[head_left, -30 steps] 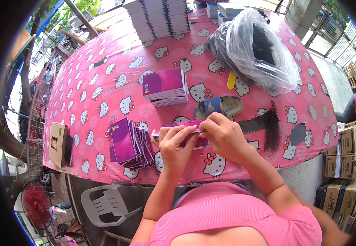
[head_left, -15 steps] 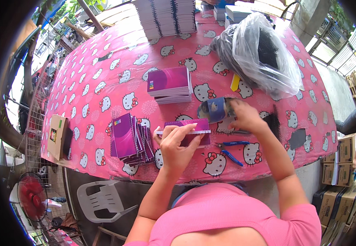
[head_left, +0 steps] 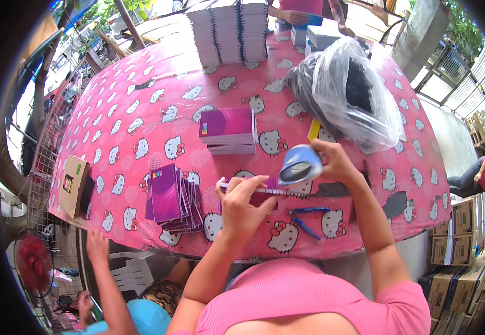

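My left hand (head_left: pixel 245 204) pinches a purple notebook (head_left: pixel 269 183) by its edge, held nearly edge-on just above the table. A dark spiral coil (head_left: pixel 298 195) sticks out to the right from the notebook's bound edge. In my right hand (head_left: pixel 334 162) is a blue cup-like container (head_left: pixel 300 164), tilted so that its dark oval opening shows; it is slightly blurred. Just below the coil lie blue-handled pliers (head_left: pixel 308 215). To the left of my left hand is a fanned pile of purple notebooks (head_left: pixel 164 192). Farther back stands a neater notebook stack (head_left: pixel 227 124).
A clear plastic bag (head_left: pixel 376 106) with black contents lies at the back right, beside a yellow strip (head_left: pixel 314 129). Tall stacks of bound pads (head_left: pixel 228 33) stand at the far edge. A cardboard box (head_left: pixel 75 187) sits at left, where another person's arm (head_left: pixel 103 262) reaches in.
My right hand has lifted the blue container off the table and tipped it. My left hand keeps its hold on the notebook. Another person has appeared at lower left, and hands at the far edge.
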A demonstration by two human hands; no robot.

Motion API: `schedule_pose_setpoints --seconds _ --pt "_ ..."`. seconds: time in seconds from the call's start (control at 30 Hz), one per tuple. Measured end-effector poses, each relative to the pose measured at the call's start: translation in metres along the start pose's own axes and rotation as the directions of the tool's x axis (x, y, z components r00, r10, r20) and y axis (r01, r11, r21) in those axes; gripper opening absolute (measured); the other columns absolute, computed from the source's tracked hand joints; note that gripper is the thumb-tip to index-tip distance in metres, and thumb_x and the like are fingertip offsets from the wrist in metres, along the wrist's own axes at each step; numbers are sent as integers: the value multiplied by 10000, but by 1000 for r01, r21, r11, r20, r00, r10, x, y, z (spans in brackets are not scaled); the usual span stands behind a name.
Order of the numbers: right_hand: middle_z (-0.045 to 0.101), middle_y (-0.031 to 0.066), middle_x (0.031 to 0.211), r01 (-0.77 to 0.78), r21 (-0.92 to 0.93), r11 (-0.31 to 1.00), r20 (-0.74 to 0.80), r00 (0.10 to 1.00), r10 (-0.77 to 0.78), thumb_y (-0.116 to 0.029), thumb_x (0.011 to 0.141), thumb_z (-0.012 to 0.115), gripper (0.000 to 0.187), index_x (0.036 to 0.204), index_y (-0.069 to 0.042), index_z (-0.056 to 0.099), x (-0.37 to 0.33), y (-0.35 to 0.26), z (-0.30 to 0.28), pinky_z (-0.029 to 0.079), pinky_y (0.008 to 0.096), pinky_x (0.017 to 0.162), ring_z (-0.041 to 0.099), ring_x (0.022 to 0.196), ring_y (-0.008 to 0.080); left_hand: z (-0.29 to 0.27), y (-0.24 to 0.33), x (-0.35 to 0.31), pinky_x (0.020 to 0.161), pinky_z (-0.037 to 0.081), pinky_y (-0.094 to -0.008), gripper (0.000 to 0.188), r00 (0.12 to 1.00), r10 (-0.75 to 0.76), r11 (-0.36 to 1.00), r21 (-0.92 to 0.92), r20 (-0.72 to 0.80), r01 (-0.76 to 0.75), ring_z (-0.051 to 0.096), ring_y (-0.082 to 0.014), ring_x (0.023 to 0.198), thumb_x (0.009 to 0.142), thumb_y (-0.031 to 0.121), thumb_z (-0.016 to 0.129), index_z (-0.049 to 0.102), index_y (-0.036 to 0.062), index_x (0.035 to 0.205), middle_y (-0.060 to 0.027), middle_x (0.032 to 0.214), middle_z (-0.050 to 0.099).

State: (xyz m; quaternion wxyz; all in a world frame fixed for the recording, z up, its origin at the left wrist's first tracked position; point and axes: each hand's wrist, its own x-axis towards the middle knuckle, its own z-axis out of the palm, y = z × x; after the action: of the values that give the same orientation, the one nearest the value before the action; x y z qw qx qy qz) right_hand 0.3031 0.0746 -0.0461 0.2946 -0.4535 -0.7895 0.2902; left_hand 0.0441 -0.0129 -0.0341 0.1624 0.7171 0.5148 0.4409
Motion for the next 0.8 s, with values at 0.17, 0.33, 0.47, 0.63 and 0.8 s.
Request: schedule_pose_setpoints --seconds 0.17,0.33,0.47,0.63,0.8 --pt "628 -17 838 -56 -26 998 122 991 59 -100 756 786 263 909 -45 579 6 -15 12 475 259 726 564 832 70 -8 4 7 872 454 -395 406 999 55 994 97 -1 -54 619 -205 939 638 149 866 704 88 1005 -58 965 682" --pt "657 70 903 -243 623 744 55 962 269 -21 650 708 329 960 -38 602 22 -7 19 488 277 719 623 821 149 -11 -19 -7 929 478 -353 361 980 -117 992 -73 -162 107 610 -248 1043 672 71 851 705 78 1002 -118 1127 612" --pt "653 102 864 49 67 997 25 998 -51 24 626 677 355 967 -31 595 34 -35 21 485 301 708 628 855 142 -13 -39 -24 879 504 -281 362 927 -370 779 -564 -60 274 593 -150 1033 802 -20 752 634 17 1143 -44 1097 610" --pt "566 31 727 5 252 968 77 997 -25 96 623 589 309 913 -9 567 45 -34 33 426 257 596 497 717 74 -20 -44 -24 769 519 -212 385 923 -382 702 -662 -37 263 631 -85 871 862 -72 661 614 7 1236 -80 1086 699" --pt "613 123 788 -198 91 976 204 963 176 51 628 584 385 996 -61 597 44 -53 39 474 309 660 634 746 202 -23 -53 -28 793 528 -228 389 925 -380 636 -727 -5 257 645 -97 922 852 -114 643 644 17 1218 -87 1072 705"
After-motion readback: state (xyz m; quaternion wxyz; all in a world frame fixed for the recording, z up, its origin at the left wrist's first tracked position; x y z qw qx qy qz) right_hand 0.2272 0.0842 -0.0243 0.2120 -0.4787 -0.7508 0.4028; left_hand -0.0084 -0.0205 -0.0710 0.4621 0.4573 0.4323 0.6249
